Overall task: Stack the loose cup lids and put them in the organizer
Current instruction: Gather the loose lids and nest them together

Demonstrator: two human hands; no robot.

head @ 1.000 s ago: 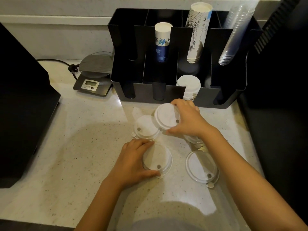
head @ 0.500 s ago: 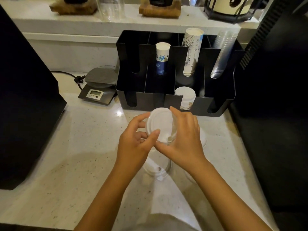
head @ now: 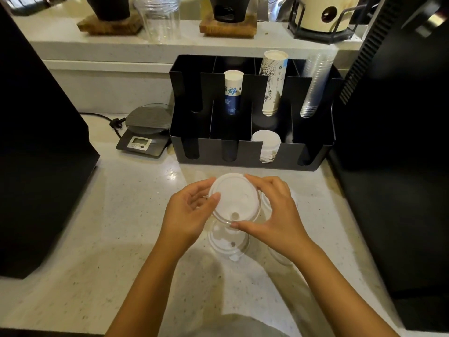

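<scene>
Both hands hold a stack of clear-rimmed white cup lids [head: 233,198] above the counter. My left hand [head: 188,212] cups its left edge with the thumb on the rim, and my right hand [head: 272,212] pinches its right and front edge. Directly below, another loose lid [head: 228,244] lies flat on the counter, and one more lid [head: 279,257] shows partly under my right wrist. The black organizer [head: 252,164] stands behind, with a stack of white lids [head: 266,144] in its third front slot.
The organizer's rear slots hold paper cup sleeves [head: 233,93] and clear plastic cups [head: 314,86]. A small digital scale [head: 145,132] sits left of it. Black machines [head: 36,154] flank the counter on both sides. A raised shelf [head: 170,45] runs behind.
My left hand left the lid on the counter and joined the right on the lifted lid stack, which now sits flatter between both hands. The view tilted up.
</scene>
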